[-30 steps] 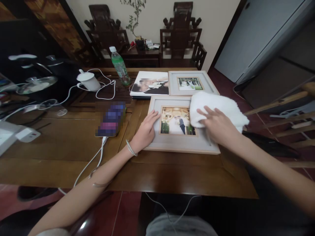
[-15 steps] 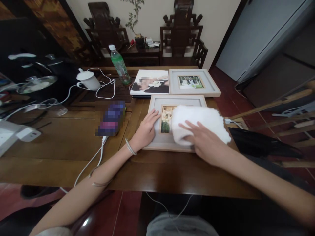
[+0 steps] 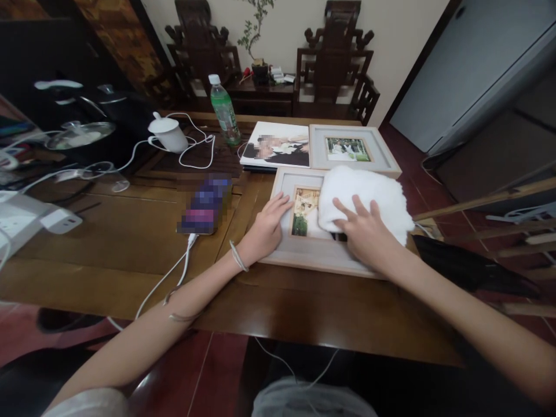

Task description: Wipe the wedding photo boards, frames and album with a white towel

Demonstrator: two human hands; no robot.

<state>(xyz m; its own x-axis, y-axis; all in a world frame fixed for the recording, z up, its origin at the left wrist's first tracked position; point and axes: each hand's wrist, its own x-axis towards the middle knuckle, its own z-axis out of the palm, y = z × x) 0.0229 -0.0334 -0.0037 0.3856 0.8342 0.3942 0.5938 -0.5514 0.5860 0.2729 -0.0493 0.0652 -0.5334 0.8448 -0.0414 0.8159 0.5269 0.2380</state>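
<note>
A light wooden picture frame [image 3: 304, 255] with a grey mat and a small photo in its middle lies on the table before me. My left hand [image 3: 266, 229] rests on the frame's left side, fingers stretched out flat. On the right part of the frame, my right hand [image 3: 365, 229] presses a fluffy white cloth [image 3: 369, 185], fingers spread over its top and the thumb side at its near edge. The cloth covers the upper right of the frame and part of the photo. Behind it lie a second frame [image 3: 384, 153] and a white-edged photo print [image 3: 278, 147].
Left of the frame, a phone [image 3: 204, 205] lies plugged into a white cable. Further back stand a green-labelled bottle [image 3: 225, 110], a white lidded cup [image 3: 168, 133] and a dark pot [image 3: 82, 139]. A white power strip [image 3: 26, 217] sits at the far left.
My right hand and the white cloth have moved up and to the right across the frame, baring more of the photo. My left hand stays on the frame's left side. The whole view has shifted slightly.
</note>
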